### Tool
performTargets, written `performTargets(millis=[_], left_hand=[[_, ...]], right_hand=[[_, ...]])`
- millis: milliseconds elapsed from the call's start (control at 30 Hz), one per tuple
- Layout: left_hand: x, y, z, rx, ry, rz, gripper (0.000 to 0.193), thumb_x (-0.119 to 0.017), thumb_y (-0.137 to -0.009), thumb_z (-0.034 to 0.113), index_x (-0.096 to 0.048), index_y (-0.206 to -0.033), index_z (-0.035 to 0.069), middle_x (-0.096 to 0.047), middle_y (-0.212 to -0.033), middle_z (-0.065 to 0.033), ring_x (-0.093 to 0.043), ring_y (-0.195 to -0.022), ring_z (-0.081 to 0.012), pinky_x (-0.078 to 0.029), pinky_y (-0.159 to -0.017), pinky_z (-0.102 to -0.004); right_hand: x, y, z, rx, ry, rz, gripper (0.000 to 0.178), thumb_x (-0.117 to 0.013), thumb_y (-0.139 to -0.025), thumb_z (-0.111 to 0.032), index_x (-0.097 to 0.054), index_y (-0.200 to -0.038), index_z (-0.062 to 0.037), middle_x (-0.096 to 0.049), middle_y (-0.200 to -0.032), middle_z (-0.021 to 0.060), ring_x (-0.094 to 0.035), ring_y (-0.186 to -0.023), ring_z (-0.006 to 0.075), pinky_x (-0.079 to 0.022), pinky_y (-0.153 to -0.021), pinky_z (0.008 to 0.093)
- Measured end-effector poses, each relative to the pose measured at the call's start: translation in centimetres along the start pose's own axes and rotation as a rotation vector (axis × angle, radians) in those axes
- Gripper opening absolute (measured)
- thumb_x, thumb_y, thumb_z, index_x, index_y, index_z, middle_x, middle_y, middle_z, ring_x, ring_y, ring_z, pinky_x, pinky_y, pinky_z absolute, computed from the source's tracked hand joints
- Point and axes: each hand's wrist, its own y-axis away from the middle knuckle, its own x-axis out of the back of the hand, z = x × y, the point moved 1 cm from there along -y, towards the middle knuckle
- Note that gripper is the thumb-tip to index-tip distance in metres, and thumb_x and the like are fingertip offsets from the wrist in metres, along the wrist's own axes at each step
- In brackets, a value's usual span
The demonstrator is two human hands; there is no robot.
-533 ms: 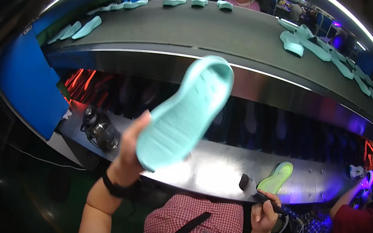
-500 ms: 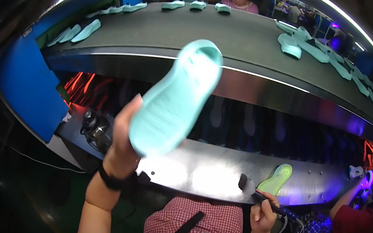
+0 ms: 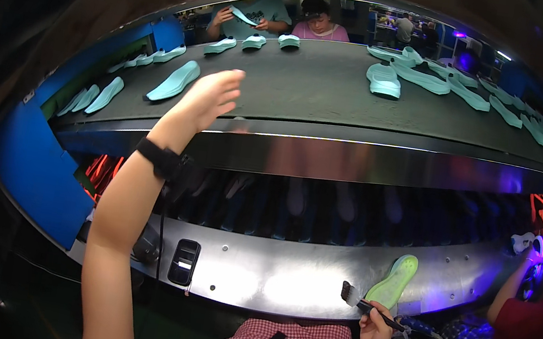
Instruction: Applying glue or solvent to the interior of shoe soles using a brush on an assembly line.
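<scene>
My left hand (image 3: 215, 98) reaches out over the far belt with its fingers stretched, holding nothing. Just left of it a pale turquoise shoe sole (image 3: 174, 81) lies on the belt. Low at the right, the fingers of my right hand (image 3: 375, 332) are wrapped round the dark handle of a brush (image 3: 352, 295). The brush's bristles point left, over the metal ledge. Behind the brush a yellow-green shoe sole (image 3: 395, 281) rests on the ledge, its near end partly hidden by my right hand.
A dark conveyor belt (image 3: 297, 89) crosses ahead, with several turquoise soles (image 3: 418, 79) at both sides. The metal ledge (image 3: 298, 272) runs below it, bearing a black rectangular device (image 3: 184, 262). Two people sit across the belt; a co-worker in red (image 3: 521, 333) is at the right.
The turquoise sole has gone from my left hand onto the belt, and that hand has moved forward and opened. My right hand still holds the brush. The view has shifted slightly.
</scene>
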Motion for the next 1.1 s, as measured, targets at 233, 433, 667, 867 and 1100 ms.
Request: performTargets(millis=[233,433,667,867,1100], left_hand=[[-13.8,-5.8,2.6,-0.274,-1.244,-0.291,0.086,-0.062,-0.070,0.045,-0.029,-0.131,-0.006,-0.035,-0.133,-0.0237,-0.035,-0.124,-0.0335,-0.029,-0.101,-0.0373],[-20.8,-10.2,1.5,-0.499,-1.523,-0.231,0.105,-0.070,-0.060,0.053,-0.018,-0.138,0.005,-0.019,-0.143,-0.0125,-0.015,-0.133,-0.0310,-0.017,-0.105,-0.0498],[-23.6,-12.8,0.7,-0.289,-1.521,-0.319,0.093,-0.068,-0.060,0.056,-0.035,-0.132,0.007,-0.035,-0.134,-0.0171,-0.031,-0.125,-0.0327,-0.029,-0.101,-0.0415],[-21.7,-10.0,1.3,-0.565,-1.557,-0.284,0.042,-0.052,-0.083,0.043,-0.057,-0.105,0.008,-0.056,-0.104,-0.0151,-0.051,-0.102,-0.0318,-0.042,-0.084,-0.0419],[-12.9,-1.5,-0.2,-0.698,-1.163,-0.407,0.032,-0.053,-0.085,0.035,-0.055,-0.089,0.003,-0.054,-0.097,-0.0157,-0.051,-0.095,-0.0279,-0.039,-0.084,-0.0351]], right_hand=[[0.6,-2.0,0.7,0.000,-0.078,0.008,0.025,-0.057,-0.073,0.008,-0.054,-0.098,0.0070,-0.061,-0.095,0.0192,-0.060,-0.071,0.0190,-0.049,-0.065,0.0254],[3.0,-2.2,0.9,-0.030,-0.106,0.084,0.022,-0.056,-0.073,0.010,-0.055,-0.096,0.0083,-0.061,-0.091,0.0198,-0.059,-0.070,0.0205,-0.050,-0.064,0.0273],[5.7,-2.2,1.4,-0.077,-0.103,0.141,0.020,-0.056,-0.075,0.008,-0.055,-0.095,0.0059,-0.060,-0.093,0.0210,-0.060,-0.067,0.0214,-0.051,-0.061,0.0285],[5.0,-2.2,0.7,-0.070,-0.101,0.106,0.021,-0.056,-0.074,0.008,-0.055,-0.095,0.0066,-0.061,-0.091,0.0201,-0.059,-0.068,0.0206,-0.050,-0.062,0.0275],[5.3,-1.8,-0.4,0.008,-0.077,0.121,0.021,-0.056,-0.076,0.002,-0.054,-0.096,0.0024,-0.060,-0.093,0.0181,-0.059,-0.070,0.0187,-0.049,-0.062,0.0272]])
